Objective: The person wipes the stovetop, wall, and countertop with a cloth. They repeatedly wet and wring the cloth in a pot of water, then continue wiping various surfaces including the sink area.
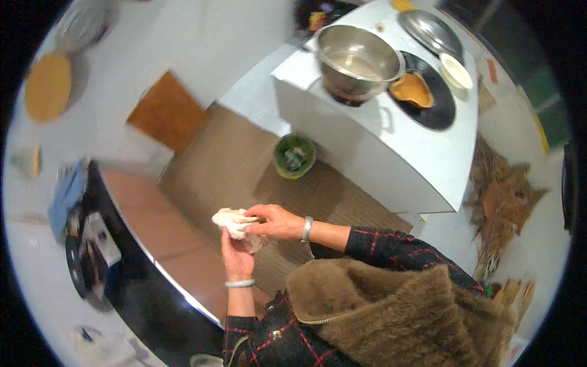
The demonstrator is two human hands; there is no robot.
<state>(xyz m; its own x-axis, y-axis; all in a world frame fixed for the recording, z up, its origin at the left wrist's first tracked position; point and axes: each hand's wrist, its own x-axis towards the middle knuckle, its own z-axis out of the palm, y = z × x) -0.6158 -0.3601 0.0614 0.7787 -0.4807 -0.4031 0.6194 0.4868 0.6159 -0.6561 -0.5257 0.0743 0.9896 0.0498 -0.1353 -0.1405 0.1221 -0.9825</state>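
Observation:
A crumpled whitish cloth or tissue [231, 221] is held between my two hands, over the brown floor. My right hand [275, 222] comes from the right and pinches its upper side with thumb and fingers. From below, my left hand [238, 261] supports the same bundle, its fingers partly hidden by it. A thin, translucent part of the bundle hangs beside my left palm. Both wrists wear light metal-coloured bangles. Beyond my hands, a green bin [294, 157] with some rubbish inside stands on the floor.
On the white counter [431, 169] at upper right are a steel pot [358, 57], a black round plate or pan [440, 110] with a brown item, a pale bowl [455, 71] and a metal lid [431, 34]. A black countertop [160, 298] lies at lower left; a brown board [168, 112] is at upper left.

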